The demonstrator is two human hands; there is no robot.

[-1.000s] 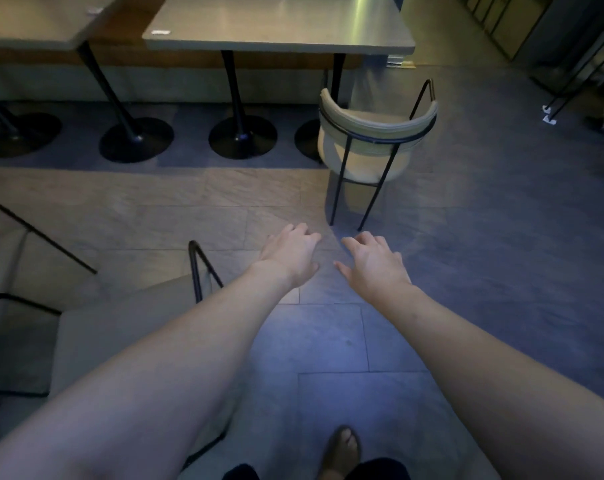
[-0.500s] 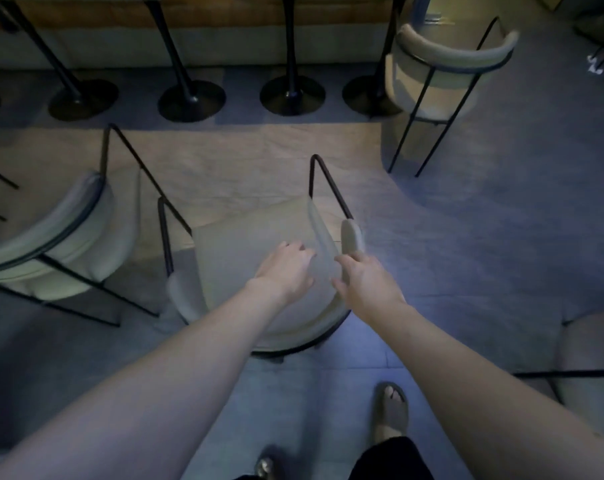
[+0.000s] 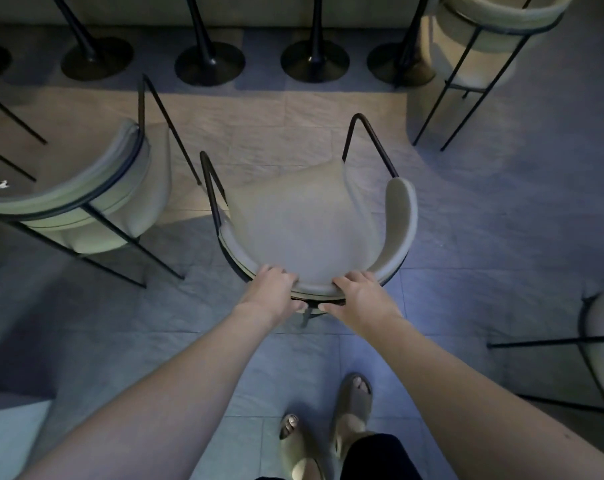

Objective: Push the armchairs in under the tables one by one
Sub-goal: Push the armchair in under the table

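A pale armchair [image 3: 307,230] with a curved backrest and thin black legs stands right in front of me, its seat facing the tables. My left hand [image 3: 271,294] grips the back rim on the left, fingers curled over the top. My right hand [image 3: 359,296] grips the same rim on the right. Only the tables' black pedestal bases [image 3: 209,62] show along the top edge; the tabletops are out of view.
A second armchair [image 3: 96,202] stands at the left, a third [image 3: 480,39] at the top right near the table bases, and part of another [image 3: 602,341] at the right edge. My sandalled feet [image 3: 328,431] stand on the tiled floor below.
The view has tilted down and I have stepped behind the chair. Both hands have dropped from hovering over the seat onto the backrest rim and closed on it.
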